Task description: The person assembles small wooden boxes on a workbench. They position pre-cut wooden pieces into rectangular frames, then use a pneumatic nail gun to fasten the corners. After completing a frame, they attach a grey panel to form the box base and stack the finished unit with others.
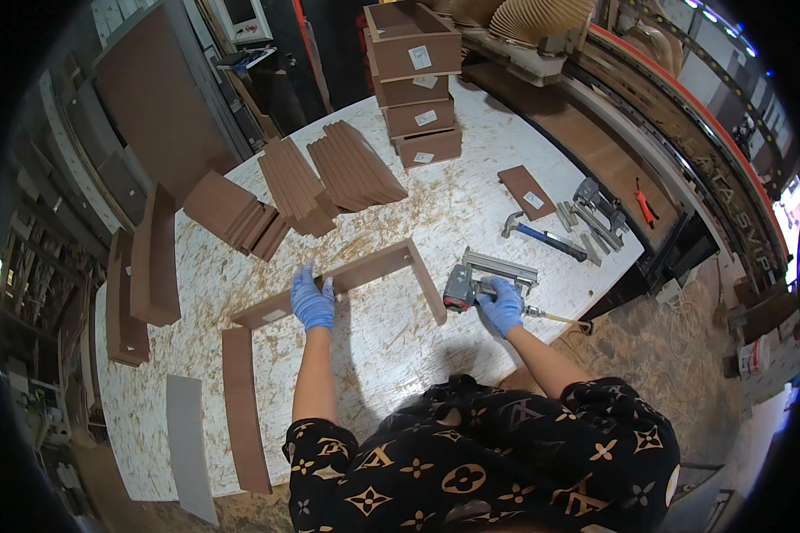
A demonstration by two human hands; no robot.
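Observation:
Two brown wood-panel boards stand on edge and meet in an L: a long board (371,272) and a short board (428,283). My left hand (312,300), in a blue glove, grips the long board over its top edge. My right hand (503,305), gloved too, is closed around the handle of a pneumatic nailer (462,288) at the short board's right. An air hose (563,319) runs from the tool towards the table's edge. One flat brown strip (245,406) lies near the long board's left end, with a grey strip (188,433) beyond it, overhanging the front edge.
On the white worktable (400,360), brown panels (357,166) lie in rows at the back, near stacked drawer boxes (419,60). Long brown pieces (155,260) stand at left. To the right are a claw hammer (547,238), a labelled panel (528,192), a second nailer (593,194) and metal staple strips (597,226).

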